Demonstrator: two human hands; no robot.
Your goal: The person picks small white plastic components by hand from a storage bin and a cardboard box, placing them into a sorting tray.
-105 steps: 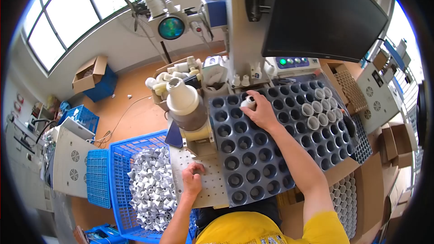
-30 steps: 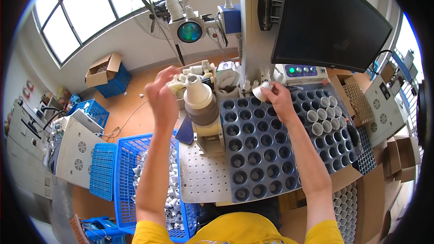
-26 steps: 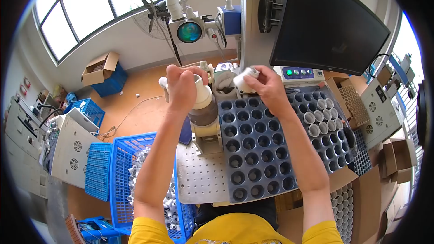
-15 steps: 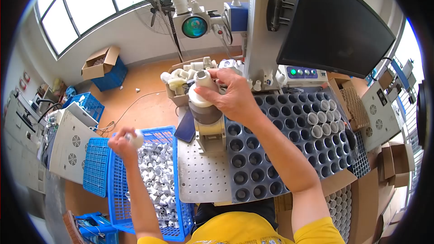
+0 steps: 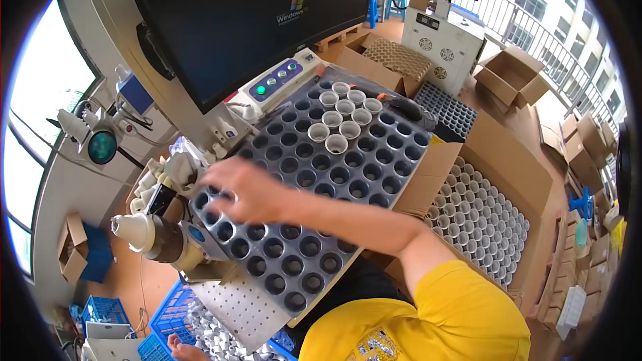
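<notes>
My right hand (image 5: 247,190), smeared by motion, hovers over the near left part of the dark tray (image 5: 294,220) of round wells. Its fingers are apart, with nothing visible between them. To its left, a white stepped plastic cap (image 5: 134,230) sits on the round holder (image 5: 167,241) of a fixture. My left hand (image 5: 187,351) is at the bottom edge, beside the blue basket (image 5: 170,311) of loose white plastic pieces (image 5: 210,334). Most of that hand is cut off, and whether it holds anything cannot be seen. White cups (image 5: 336,144) fill several wells at the tray's far side.
A monitor (image 5: 254,13) showing a Windows logo stands behind the tray, above a button panel (image 5: 277,80). A lens head (image 5: 101,147) is at the left. A carton (image 5: 515,160) of white cups stands right of the tray. A perforated metal plate (image 5: 241,307) lies in front of the fixture.
The view has swung to the right. My right hand has left the white cap on the fixture and is over the tray. The monitor, dark before, shows a Windows logo. My left hand is now mostly out of frame.
</notes>
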